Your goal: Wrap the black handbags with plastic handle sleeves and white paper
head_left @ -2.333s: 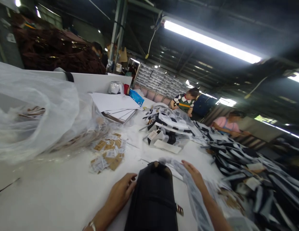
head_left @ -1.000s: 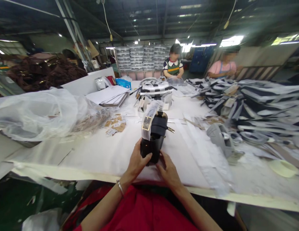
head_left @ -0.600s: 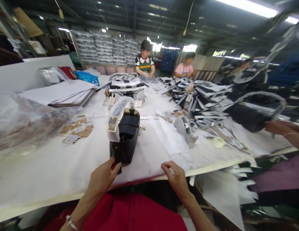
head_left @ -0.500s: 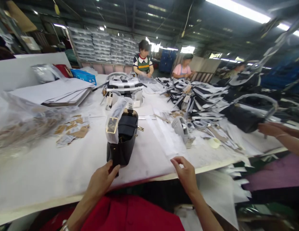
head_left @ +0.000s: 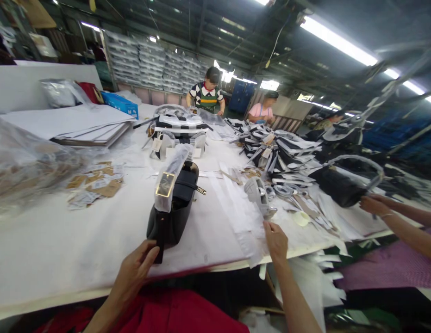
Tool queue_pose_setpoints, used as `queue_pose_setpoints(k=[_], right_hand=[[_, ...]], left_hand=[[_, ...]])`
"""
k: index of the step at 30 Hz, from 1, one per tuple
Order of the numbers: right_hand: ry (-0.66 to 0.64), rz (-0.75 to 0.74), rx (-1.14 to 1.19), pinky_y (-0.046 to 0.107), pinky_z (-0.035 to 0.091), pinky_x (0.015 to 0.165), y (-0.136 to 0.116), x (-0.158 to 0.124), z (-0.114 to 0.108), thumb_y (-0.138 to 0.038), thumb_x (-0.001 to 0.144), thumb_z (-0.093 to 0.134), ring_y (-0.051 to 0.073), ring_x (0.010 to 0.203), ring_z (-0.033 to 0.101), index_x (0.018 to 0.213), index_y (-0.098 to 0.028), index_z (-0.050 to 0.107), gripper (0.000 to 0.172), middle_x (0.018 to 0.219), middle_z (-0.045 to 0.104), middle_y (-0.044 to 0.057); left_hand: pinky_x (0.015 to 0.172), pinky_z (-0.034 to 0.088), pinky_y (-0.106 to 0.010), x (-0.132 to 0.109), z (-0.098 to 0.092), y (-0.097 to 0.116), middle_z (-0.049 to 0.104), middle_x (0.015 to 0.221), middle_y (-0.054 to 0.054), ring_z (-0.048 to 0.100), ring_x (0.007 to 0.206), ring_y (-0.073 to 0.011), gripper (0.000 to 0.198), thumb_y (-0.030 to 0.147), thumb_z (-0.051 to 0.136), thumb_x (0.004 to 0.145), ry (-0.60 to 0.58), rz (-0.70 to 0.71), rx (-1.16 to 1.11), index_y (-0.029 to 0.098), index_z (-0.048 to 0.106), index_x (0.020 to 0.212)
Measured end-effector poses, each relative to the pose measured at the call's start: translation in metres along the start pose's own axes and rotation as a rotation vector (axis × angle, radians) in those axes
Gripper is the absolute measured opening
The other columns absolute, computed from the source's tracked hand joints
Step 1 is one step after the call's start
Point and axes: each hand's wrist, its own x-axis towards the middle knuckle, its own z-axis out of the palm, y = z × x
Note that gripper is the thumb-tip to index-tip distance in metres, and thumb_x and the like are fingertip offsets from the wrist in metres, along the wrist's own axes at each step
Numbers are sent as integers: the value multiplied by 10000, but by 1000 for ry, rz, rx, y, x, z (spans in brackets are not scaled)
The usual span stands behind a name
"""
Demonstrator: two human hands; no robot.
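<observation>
A black handbag lies on the white table in front of me, its handle wrapped in clear plastic with a gold plate. My left hand rests at the bag's near end, fingers loosely curled and touching its strap. My right hand reaches right to a strip of white paper or plastic sheets at the table's edge, fingers closing on a sheet.
Brown tags and a big clear bag lie at left. Stacked cardboard sits behind. Wrapped bags and a black-and-white pile fill the far side. A neighbour's hand holds another black bag. Two people sit at the far end.
My right hand left the bag and moved right to the white sheets. My left hand stayed at the bag's near end. My view swung right.
</observation>
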Motion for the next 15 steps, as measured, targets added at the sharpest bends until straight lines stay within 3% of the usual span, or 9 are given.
queue_pose_setpoints(k=[5, 9, 12, 15], right_hand=[[104, 39, 127, 395, 393, 1032, -9, 4, -7, -415, 698, 672, 274, 1073, 611, 812, -221, 733, 233, 1060, 718, 85], [195, 144, 322, 394, 462, 965, -18, 3, -12, -550, 691, 653, 278, 1025, 627, 866, -190, 703, 404, 1011, 720, 82], [130, 182, 495, 357, 542, 813, -33, -5, -10, -643, 669, 635, 244, 894, 662, 852, -198, 661, 482, 871, 720, 50], [-68, 217, 717, 320, 562, 756, -61, -30, 0, -593, 631, 718, 196, 813, 669, 813, -220, 628, 425, 828, 708, 15]], left_hand=[[659, 571, -248, -8, -10, -9, 755, 873, 4, 719, 717, -180, 336, 523, 486, 862, 14, 8, 16, 253, 629, 1000], [758, 582, -282, -23, -21, -13, 757, 940, -13, 725, 794, -203, 330, 536, 523, 869, 158, 187, 94, 272, 658, 1013], [811, 570, -280, -35, -26, -3, 758, 883, -8, 720, 811, -203, 265, 501, 537, 888, 180, 365, 85, 292, 698, 915], [761, 557, -247, -39, -22, 24, 747, 819, -9, 703, 766, -179, 254, 437, 518, 918, -14, 391, -6, 282, 715, 880]])
